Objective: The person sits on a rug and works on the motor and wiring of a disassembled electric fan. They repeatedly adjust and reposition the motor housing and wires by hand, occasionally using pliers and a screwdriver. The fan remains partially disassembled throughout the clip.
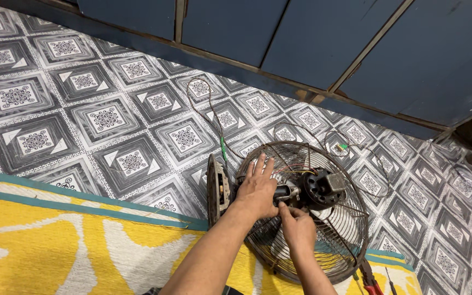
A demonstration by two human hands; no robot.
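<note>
Patterned tile floor (110, 117), blue panelled wall (312, 38) beyond. Yellow-white mat (55, 251) under near edge of wire fan guard (350, 240).

Fan guard: lying flat, rusty, thin wire, probably light but springy and snaggy; rim likely best hold.

Motor (318, 188) at guard centre: dense, rigid, likely heaviest part; loose wires (214, 109) trailing from it look fragile.

Dark housing piece (217, 188) just left of guard.

Left hand (258, 188): flat, fingers spread, pressing motor shaft end.

Right hand (296, 224): fingertips pinched near shaft; what is held, cannot tell.

Red-handled pliers (368, 278) by guard's near rim.

No containers in view.
</note>
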